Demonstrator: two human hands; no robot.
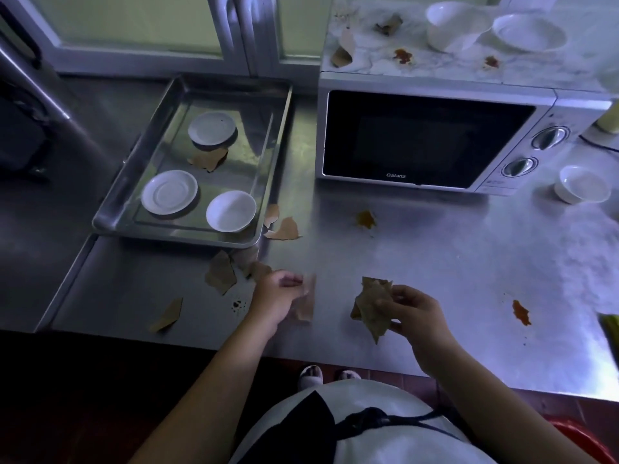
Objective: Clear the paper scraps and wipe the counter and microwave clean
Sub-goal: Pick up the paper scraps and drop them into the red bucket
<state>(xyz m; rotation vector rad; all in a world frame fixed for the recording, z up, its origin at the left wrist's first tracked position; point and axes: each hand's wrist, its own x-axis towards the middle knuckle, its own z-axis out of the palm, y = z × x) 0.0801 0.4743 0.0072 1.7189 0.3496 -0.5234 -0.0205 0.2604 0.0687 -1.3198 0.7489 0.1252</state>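
Brown paper bundle (370,306) gripped by right hand (413,309) | left hand (276,293) pinches blurred scrap (306,304) just beside

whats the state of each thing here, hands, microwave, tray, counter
left hand, pinches a paper scrap, blurred
right hand, grips a bunch of scraps
microwave door, shut
microwave top, stained, torn paper lying on it
tray, holds three white dishes and one brown scrap
counter, stained, loose scraps near the tray
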